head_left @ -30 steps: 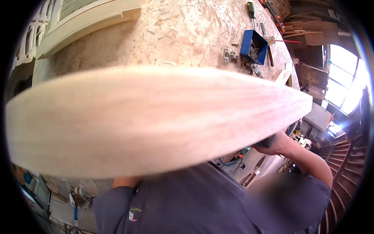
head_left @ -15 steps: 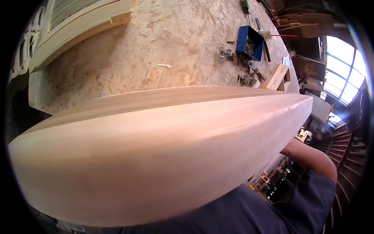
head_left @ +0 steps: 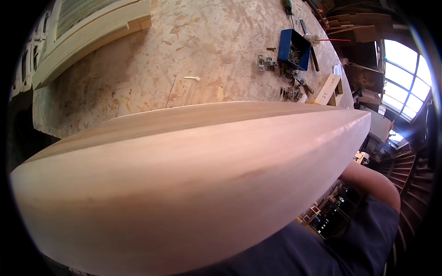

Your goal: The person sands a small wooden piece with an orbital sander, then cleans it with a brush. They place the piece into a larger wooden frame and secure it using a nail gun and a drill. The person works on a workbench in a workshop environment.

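Observation:
A large pale wooden board [head_left: 184,184] fills the front of the view, close to me and on edge, so both a broad face and a narrower side show. It covers the near part of the workbench [head_left: 216,55]. My right arm, bare below a dark sleeve, reaches behind the board's right end, which hides my right hand. Of my left hand and arm nothing can be seen. On the bench just beyond the board lies a small white strip [head_left: 192,78].
At the far right sit a blue box of screws [head_left: 294,49], metal hinges [head_left: 266,63], a screwdriver [head_left: 288,7] and a wooden block [head_left: 328,89]. A pale wooden frame [head_left: 87,43] rests at the far left. A window [head_left: 406,78] and slatted shelving [head_left: 407,184] stand beyond.
The board's near lower edge has come slightly lower in view and its right tip a touch further right. My right arm has shifted slightly with it.

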Tool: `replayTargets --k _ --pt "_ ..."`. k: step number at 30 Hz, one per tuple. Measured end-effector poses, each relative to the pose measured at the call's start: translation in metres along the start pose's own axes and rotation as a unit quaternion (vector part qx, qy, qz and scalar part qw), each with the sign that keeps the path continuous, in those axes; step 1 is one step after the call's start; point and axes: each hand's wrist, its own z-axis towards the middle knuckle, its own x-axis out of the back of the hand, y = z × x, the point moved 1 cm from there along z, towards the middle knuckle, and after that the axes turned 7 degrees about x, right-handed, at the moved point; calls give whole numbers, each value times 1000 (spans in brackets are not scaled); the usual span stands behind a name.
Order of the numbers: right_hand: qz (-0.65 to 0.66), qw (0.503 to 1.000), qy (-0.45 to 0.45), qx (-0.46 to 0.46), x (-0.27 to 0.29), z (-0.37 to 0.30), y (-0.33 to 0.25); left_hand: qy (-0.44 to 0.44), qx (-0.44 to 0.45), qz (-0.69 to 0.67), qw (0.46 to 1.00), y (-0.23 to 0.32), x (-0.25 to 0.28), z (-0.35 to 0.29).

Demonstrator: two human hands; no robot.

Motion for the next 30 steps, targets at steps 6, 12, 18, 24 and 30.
replayTargets --k 6,12,18,24,30 --pt "-84 990 21 -113 54 27 -37 11 3 10 1000 -4 -7 -3" --pt "88 976 44 -195 46 18 -29 15 -4 3 1000 3 0 12" --pt "289 900 276 -172 -9 -79 -54 -33 3 -30 999 13 22 14" --pt "369 783 452 -214 -166 -92 -4 -80 13 -81 993 15 20 18" --pt "305 769 552 -108 -194 -53 -12 -73 22 -63 995 11 16 16"
